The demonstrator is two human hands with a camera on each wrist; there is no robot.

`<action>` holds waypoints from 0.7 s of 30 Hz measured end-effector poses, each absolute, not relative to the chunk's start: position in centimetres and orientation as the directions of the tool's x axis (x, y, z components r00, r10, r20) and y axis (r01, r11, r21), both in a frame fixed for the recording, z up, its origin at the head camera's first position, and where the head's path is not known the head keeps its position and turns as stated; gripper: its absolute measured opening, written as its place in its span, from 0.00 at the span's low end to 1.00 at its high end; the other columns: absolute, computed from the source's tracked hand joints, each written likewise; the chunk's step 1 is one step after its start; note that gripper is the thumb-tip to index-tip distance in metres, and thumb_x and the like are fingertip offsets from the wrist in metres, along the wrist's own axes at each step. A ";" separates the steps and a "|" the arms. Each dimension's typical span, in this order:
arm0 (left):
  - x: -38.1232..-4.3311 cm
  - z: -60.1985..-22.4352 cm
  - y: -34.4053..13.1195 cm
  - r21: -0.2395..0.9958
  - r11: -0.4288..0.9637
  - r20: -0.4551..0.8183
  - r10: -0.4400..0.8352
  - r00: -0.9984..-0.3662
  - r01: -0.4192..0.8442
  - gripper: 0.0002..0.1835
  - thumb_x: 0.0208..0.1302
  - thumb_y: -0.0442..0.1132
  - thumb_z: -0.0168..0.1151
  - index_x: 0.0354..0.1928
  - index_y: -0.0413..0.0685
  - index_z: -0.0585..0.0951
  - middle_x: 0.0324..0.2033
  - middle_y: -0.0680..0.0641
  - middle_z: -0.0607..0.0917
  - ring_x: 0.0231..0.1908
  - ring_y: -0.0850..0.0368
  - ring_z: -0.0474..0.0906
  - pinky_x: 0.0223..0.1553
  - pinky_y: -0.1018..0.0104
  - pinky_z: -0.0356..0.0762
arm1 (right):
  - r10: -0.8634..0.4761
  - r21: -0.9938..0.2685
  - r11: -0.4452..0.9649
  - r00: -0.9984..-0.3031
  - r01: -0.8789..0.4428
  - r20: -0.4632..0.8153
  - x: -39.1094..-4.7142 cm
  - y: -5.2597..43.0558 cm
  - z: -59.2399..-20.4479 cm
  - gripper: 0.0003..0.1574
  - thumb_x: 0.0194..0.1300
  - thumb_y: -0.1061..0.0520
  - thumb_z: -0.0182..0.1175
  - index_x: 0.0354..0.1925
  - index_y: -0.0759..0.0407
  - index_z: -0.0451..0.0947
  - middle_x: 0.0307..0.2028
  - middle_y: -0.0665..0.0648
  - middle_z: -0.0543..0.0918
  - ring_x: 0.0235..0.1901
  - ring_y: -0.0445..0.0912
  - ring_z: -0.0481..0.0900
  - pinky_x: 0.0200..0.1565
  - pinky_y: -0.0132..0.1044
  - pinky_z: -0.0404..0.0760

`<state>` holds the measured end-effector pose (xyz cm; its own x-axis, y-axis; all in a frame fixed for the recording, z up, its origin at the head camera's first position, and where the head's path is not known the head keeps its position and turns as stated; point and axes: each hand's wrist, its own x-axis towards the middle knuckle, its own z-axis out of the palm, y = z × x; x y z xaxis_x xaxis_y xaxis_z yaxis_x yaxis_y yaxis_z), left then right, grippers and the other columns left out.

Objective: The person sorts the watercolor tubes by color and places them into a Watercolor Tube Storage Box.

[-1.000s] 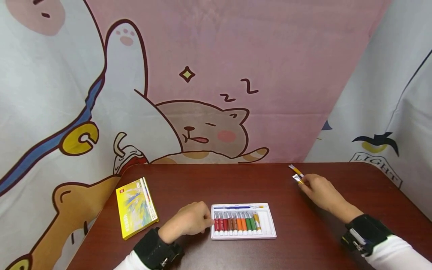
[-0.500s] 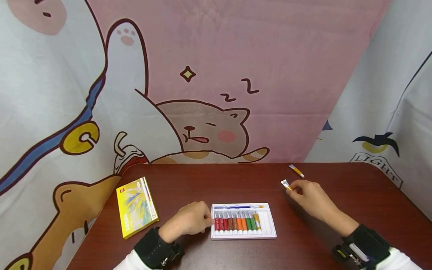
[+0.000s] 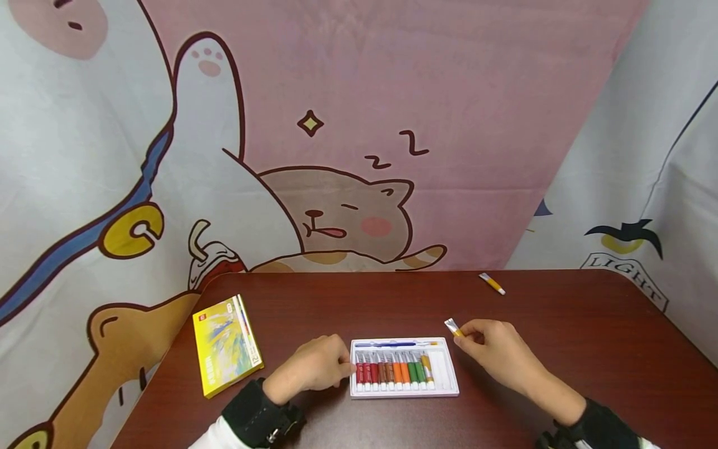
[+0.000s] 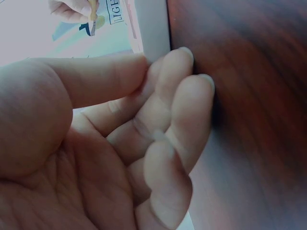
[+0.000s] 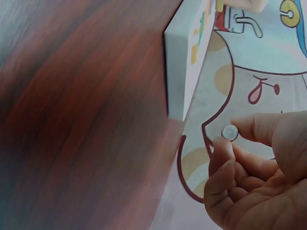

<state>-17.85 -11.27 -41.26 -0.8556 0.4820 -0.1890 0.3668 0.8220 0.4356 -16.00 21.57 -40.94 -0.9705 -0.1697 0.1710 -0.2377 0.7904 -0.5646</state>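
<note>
A white tray (image 3: pixel 447 391) lies on the table, holding a row of several paint tubes (image 3: pixel 392 372) in red, brown, orange, green and ochre, with a blue-handled paintbrush (image 3: pixel 387 345) above them. My left hand (image 3: pixel 314 365) grips the tray's left edge between thumb and fingers; in the left wrist view the fingertips meet at the tray wall (image 4: pixel 154 33). Just beyond the tray's upper right corner, my right hand (image 3: pixel 499 349) pinches a yellow paint tube (image 3: pixel 453 327). Its round white cap (image 5: pixel 230 132) faces the right wrist camera. The right part of the tray has bare slots.
Another yellow paint tube (image 3: pixel 492 284) lies near the table's back edge on the right. A yellow paint box (image 3: pixel 228 346) stands at the left side. Behind the brown table (image 3: pixel 336 299) hangs a cloth (image 3: pixel 477 125) with cartoon animals.
My right hand has moved left and nearer, carrying one yellow paint tube from beside the other one to the tray's right corner. The left hand stays at the tray's edge.
</note>
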 end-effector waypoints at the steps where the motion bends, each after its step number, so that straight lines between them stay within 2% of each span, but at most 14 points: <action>1: -17.8 -41.3 -11.3 0.437 0.822 -0.191 0.481 -0.856 0.365 0.19 0.60 0.46 0.62 0.11 0.60 0.78 0.06 0.60 0.75 0.13 0.63 0.69 0.18 0.65 0.64 | -0.163 -0.580 0.783 -0.974 -0.225 0.157 -15.9 21.4 -40.9 0.03 0.57 0.55 0.65 0.30 0.51 0.80 0.20 0.45 0.74 0.17 0.37 0.65 0.18 0.31 0.66; 5: -17.8 -41.3 -11.3 0.435 0.824 -0.190 0.478 -0.858 0.363 0.19 0.60 0.46 0.62 0.11 0.60 0.78 0.06 0.59 0.75 0.13 0.63 0.70 0.18 0.65 0.64 | -0.133 -0.622 0.763 -0.984 -0.175 0.115 -15.4 20.6 -40.8 0.02 0.56 0.57 0.66 0.29 0.52 0.81 0.20 0.47 0.75 0.18 0.38 0.67 0.18 0.31 0.68; 12: -17.8 -41.3 -11.3 0.438 0.815 -0.169 0.490 -0.855 0.380 0.19 0.59 0.45 0.62 0.10 0.60 0.78 0.05 0.61 0.74 0.13 0.64 0.69 0.18 0.66 0.64 | -0.137 -0.632 0.756 -0.986 -0.167 0.097 -14.7 19.2 -40.9 0.03 0.53 0.57 0.67 0.27 0.53 0.82 0.20 0.45 0.78 0.20 0.37 0.69 0.21 0.32 0.71; 21: -17.9 -41.4 -11.3 0.438 0.822 -0.187 0.481 -0.857 0.366 0.19 0.60 0.46 0.62 0.11 0.60 0.77 0.05 0.60 0.74 0.13 0.63 0.69 0.17 0.65 0.63 | -0.208 -0.572 0.785 -0.971 -0.239 0.121 -14.1 17.9 -41.9 0.07 0.52 0.58 0.66 0.21 0.48 0.81 0.14 0.41 0.71 0.16 0.34 0.63 0.18 0.28 0.63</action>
